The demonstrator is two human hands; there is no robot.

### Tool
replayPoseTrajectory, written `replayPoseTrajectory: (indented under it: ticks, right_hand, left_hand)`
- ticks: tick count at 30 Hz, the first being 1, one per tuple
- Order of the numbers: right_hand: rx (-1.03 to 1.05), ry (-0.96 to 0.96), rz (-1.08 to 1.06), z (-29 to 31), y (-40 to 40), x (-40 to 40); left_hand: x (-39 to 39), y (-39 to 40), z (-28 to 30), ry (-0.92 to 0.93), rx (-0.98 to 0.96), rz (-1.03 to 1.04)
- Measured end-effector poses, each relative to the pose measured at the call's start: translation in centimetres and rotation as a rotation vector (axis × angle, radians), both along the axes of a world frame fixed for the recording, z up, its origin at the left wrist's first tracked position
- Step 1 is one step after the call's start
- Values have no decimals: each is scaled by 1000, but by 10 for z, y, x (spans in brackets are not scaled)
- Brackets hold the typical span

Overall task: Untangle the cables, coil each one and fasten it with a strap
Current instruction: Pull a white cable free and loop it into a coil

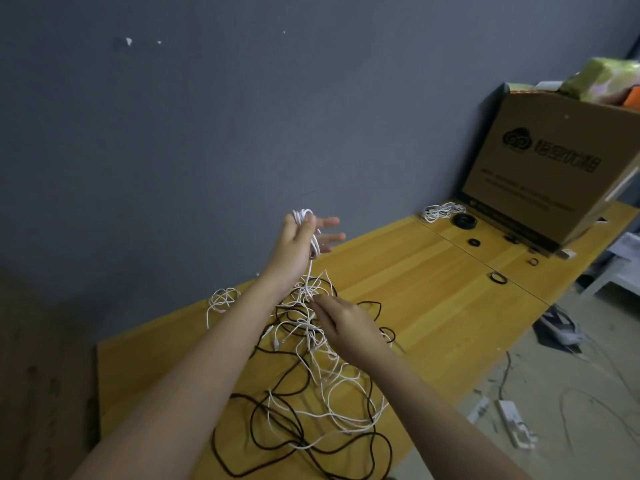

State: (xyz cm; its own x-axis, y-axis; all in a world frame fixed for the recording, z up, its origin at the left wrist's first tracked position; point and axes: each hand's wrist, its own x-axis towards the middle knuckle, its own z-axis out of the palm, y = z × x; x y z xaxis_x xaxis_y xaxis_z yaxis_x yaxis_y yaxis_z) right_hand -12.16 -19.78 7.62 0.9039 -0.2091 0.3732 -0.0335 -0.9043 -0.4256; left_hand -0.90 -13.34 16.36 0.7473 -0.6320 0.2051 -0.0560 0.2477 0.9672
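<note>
Left hand (299,242), raised, holds a white coil (309,233) under its thumb, fingers spread. Right hand (341,323) pinches strands in the tangle (311,368) on the worktop (433,299).

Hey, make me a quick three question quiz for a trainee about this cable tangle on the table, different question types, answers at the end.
1. True or false: the left hand holds white cable loops raised above the table.
2. What colours are the cables in the tangle?
3. The cardboard box stands: A) at the far right, B) under the tangle.

Key: 1 true. 2 white and black. 3 A.
</note>
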Motion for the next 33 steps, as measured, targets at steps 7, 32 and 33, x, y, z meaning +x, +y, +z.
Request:
replayPoseTrajectory:
  ticks: [7,32,33]
  right_hand:
    - [113,-190,-8,28,-24,-11]
    - [694,-132,-280,-17,-81,-15]
    - [654,-111,-299,-21,-82,-16]
  left_hand:
    - [22,13,-45,-752,693,-130]
    - [16,1,10,226,74,-58]
    - [18,1,9,258,45,-33]
